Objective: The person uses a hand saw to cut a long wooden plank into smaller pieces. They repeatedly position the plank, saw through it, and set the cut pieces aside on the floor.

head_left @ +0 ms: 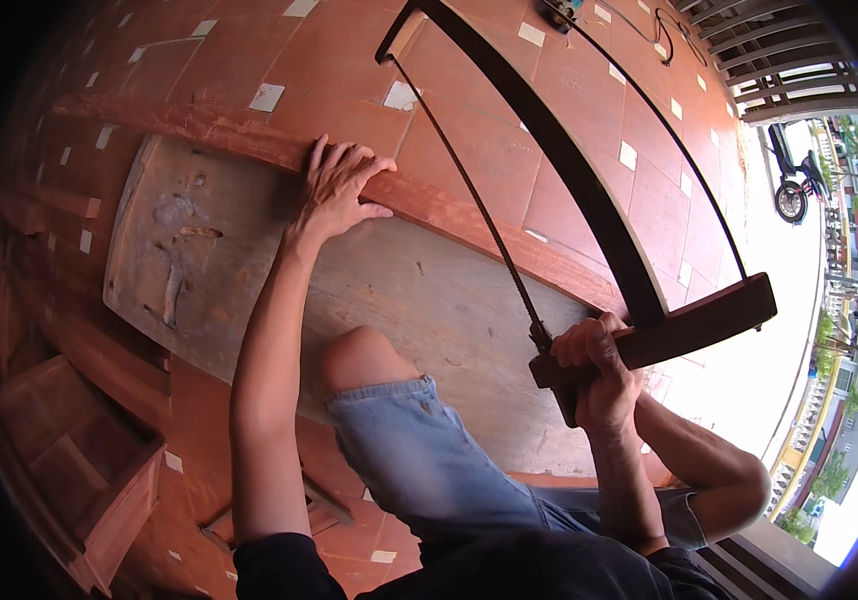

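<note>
A long reddish wooden beam (pixel 449 202) lies along the far edge of a worn plank bench top (pixel 419 270). My left hand (pixel 339 185) is over the beam, its fingers across the far edge and the thumb on the near side. At the right, my right hand (pixel 599 365) is closed round the lower end of a dark wooden frame saw (pixel 569 165), where the blade joins the end bar. The saw is raised and slanted, its thin toothed blade (pixel 469 200) passing across the beam in view; contact cannot be made out.
My bent knee (pixel 364 355) is on the bench top. At the lower left are an open reddish wooden box (pixel 79 440) and more timber (pixel 99 355). Red floor tiles (pixel 339 80) surround the bench. Wooden slats (pixel 789 60) and a parked motorbike (pixel 791 195) are at the right.
</note>
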`<action>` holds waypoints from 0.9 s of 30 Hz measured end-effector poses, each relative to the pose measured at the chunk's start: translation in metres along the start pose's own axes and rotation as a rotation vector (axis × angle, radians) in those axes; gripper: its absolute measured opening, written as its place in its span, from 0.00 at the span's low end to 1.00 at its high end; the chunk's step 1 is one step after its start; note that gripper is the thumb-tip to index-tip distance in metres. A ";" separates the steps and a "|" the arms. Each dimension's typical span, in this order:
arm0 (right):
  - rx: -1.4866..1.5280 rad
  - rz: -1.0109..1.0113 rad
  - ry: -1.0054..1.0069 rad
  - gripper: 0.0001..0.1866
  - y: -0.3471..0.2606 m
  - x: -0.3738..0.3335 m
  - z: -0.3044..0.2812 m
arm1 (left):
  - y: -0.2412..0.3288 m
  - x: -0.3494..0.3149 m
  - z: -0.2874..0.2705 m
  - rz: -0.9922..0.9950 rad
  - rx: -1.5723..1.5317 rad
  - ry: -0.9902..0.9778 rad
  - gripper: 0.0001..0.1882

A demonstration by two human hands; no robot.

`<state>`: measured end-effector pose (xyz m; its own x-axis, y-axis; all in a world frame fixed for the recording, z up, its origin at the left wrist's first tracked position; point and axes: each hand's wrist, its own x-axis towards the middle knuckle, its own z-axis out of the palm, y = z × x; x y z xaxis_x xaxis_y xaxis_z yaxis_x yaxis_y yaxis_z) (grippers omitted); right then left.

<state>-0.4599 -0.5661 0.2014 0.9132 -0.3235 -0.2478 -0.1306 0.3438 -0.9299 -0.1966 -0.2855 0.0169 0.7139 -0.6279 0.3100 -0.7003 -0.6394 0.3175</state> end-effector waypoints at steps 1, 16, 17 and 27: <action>0.004 -0.027 -0.041 0.15 0.008 0.003 0.008 | -0.002 -0.001 0.000 0.003 0.002 0.001 0.37; 0.078 0.119 -0.020 0.19 0.060 0.012 0.031 | -0.006 0.000 0.007 -0.019 0.027 -0.008 0.38; 0.067 0.118 -0.023 0.19 0.059 0.012 0.031 | -0.006 0.001 0.008 -0.020 0.032 -0.008 0.38; 0.057 0.132 -0.061 0.19 0.053 0.002 0.032 | -0.008 -0.002 0.009 -0.018 0.054 0.000 0.39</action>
<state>-0.4523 -0.5200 0.1604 0.9115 -0.2187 -0.3483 -0.2303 0.4300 -0.8729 -0.1920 -0.2829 0.0061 0.7264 -0.6160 0.3047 -0.6863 -0.6736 0.2744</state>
